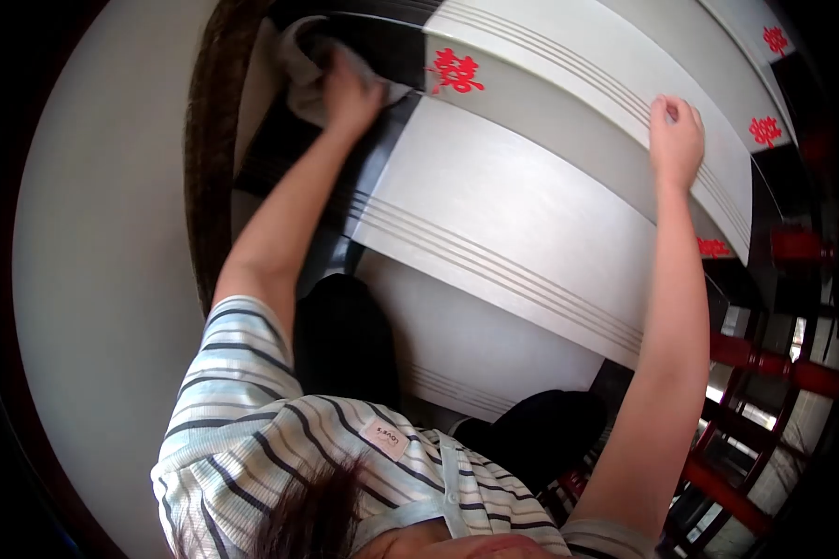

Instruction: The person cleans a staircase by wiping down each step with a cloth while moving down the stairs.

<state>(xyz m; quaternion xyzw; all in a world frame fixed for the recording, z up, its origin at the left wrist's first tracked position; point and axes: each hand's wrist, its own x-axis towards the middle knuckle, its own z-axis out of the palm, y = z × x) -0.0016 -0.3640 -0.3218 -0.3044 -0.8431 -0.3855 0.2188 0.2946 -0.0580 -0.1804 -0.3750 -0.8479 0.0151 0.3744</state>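
Observation:
My left hand (pixel 350 96) presses on a crumpled grey cloth (pixel 306 70), its fingers partly bent around the fabric. Beneath the cloth is the dark border (pixel 382 42) along the left side of a staircase. My right hand (pixel 676 140) is curled into a loose fist at the front edge of an upper white step (pixel 578 56), and nothing shows between its fingers. A wider white step (pixel 503 177) with grooved lines near its front edge lies between my two arms. On the riser near my left hand is a red paper character (pixel 457 72).
A pale wall (pixel 103 233) with a dark wooden trim (pixel 216 149) runs along the left. Red-brown railing posts (pixel 802 247) stand at the right. My dark-clothed knees (pixel 345 335) are over a lower step (pixel 475 326). More red characters (pixel 764 130) mark the risers.

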